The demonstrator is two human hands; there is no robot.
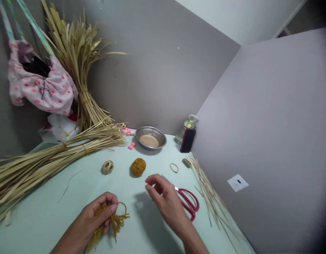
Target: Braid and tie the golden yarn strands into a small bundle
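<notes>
In the head view my left hand (95,218) is closed round a bundle of golden-yellow yarn (117,223), pinching it between thumb and fingers. Cut strands fan out past the fingertips, and a small loop of yarn stands up beside the thumb. My right hand (164,199) hovers above the table with its thumb and index finger slightly apart, nothing visible between them. Partly behind it lie red-handled scissors (191,201). A ball of mustard-brown yarn (138,167) sits just beyond the right fingertips. Left of that is a small woven ball (107,167).
A metal bowl (150,138) with liquid stands at the back, pink pieces (130,146) beside it. A phone (188,140) leans on a glass bottle (180,135). Straw bundles (80,143) lie left; thin strips (210,190) lie right. A small ring (174,168) is near the scissors.
</notes>
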